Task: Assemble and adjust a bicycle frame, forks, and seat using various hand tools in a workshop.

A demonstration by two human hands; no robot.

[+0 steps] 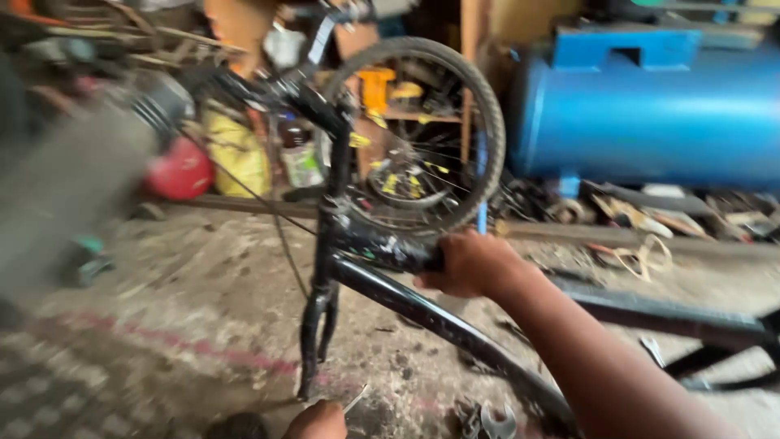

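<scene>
A black bicycle frame (422, 313) stands on the dirty concrete floor, its bare front fork (313, 341) pointing down with no wheel in it. My right hand (467, 264) grips the frame's top tube just behind the head tube, the arm coming in from the lower right. The handlebar and stem (313, 106) lean up to the left. My left hand (317, 421) shows only at the bottom edge, near the fork tip. It is curled, and a thin metal tool (355, 398) sticks out of it. A spoked bicycle wheel (422, 134) stands behind the frame.
A large blue tank (650, 114) lies at the back right. Wrenches (487, 421) lie on the floor by the down tube. Cluttered shelves, a yellow sack (236, 150) and a red round object (180, 171) line the back. A blurred grey shape fills the left.
</scene>
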